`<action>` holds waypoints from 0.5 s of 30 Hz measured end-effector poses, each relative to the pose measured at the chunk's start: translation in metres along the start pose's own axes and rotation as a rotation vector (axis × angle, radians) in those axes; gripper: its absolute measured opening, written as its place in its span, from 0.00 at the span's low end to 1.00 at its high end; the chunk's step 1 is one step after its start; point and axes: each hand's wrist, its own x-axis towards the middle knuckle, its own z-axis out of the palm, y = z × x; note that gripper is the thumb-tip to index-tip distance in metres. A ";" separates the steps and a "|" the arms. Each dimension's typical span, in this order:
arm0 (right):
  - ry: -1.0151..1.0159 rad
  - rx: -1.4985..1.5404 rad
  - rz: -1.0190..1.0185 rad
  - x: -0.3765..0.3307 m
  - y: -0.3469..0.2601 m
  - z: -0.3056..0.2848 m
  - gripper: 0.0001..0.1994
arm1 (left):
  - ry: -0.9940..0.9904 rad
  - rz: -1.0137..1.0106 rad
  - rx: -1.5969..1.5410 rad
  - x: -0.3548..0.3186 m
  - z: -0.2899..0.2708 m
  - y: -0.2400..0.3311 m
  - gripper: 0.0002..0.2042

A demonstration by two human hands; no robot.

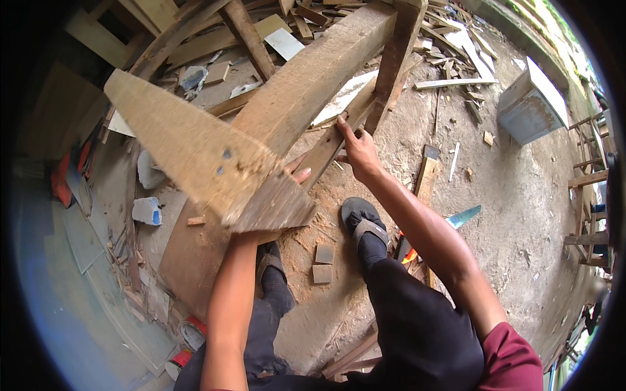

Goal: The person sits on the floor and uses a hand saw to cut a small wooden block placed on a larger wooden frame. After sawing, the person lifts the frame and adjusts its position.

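Note:
A narrow wooden board (326, 151) slants beneath and beside a thick wooden beam (313, 72). My right hand (360, 155) grips the board's right edge, thumb on top and fingers curled at its side. My left hand (302, 174) is at the board's near end; only some fingertips show, and the rest is hidden behind a block (274, 202) at the beam's near end. A wide tapered plank (189, 140) with two dark holes juts from that end toward the upper left.
A handsaw (464, 217) with a teal blade lies right of my feet, partly behind my forearm. Two small wooden squares (323, 264) lie between my feet amid sawdust. Wood scraps (450, 58) pile up at the back. A pale box (533, 104) stands far right, red cans (193, 332) near left.

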 end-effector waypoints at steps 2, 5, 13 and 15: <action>0.022 -0.008 -0.016 -0.002 0.002 0.000 0.37 | -0.040 -0.232 0.081 0.011 0.001 -0.007 0.28; 0.052 -0.013 -0.067 0.001 0.013 -0.003 0.40 | -0.118 -0.446 -0.066 0.026 0.006 -0.014 0.34; 0.044 -0.036 -0.032 -0.002 0.014 -0.012 0.47 | -0.234 -0.386 -0.168 0.032 0.006 -0.047 0.33; 0.014 0.090 0.003 0.010 0.038 -0.039 0.47 | -0.250 -0.373 -0.125 0.035 0.005 -0.038 0.34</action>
